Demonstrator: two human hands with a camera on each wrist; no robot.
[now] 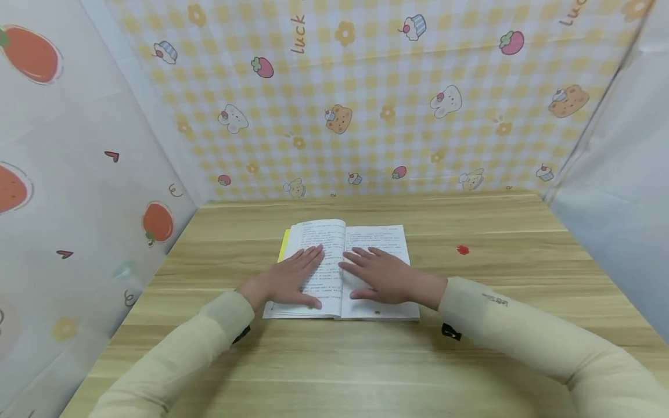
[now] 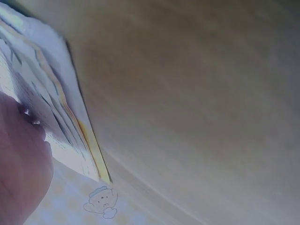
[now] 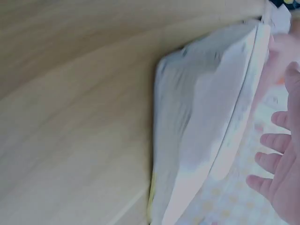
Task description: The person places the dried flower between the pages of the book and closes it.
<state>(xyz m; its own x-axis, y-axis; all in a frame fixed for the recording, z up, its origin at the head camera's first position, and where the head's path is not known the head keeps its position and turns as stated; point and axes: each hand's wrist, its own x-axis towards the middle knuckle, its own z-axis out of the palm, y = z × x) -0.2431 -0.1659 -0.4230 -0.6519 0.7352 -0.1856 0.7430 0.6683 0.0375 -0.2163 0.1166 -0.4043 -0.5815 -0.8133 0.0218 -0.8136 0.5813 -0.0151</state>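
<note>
An open book point(image 1: 378, 235) lies on the wooden table, with printed text on both pages and a strip of yellow cover point(image 1: 284, 245) at its left edge. My left hand point(image 1: 292, 280) rests on the left page, fingers straight and thumb spread toward the spine. On the right page is my right hand point(image 1: 385, 277), its fingers extended to the left, near the spine. The left wrist view has the book's layered page edges point(image 2: 56, 98) beside part of the left hand point(image 2: 23, 164). In the right wrist view, the right hand's point(image 3: 283, 173) fingers are spread beside the book point(image 3: 201, 117).
A small red mark point(image 1: 462, 249) is on the wooden table point(image 1: 334, 366) right of the book. Behind stands a yellow checked backdrop point(image 1: 387, 139) with cartoon prints. White sheets point(image 1: 104, 191) border the left and right sides. A black piece point(image 1: 451, 331) shows beneath the right cuff.
</note>
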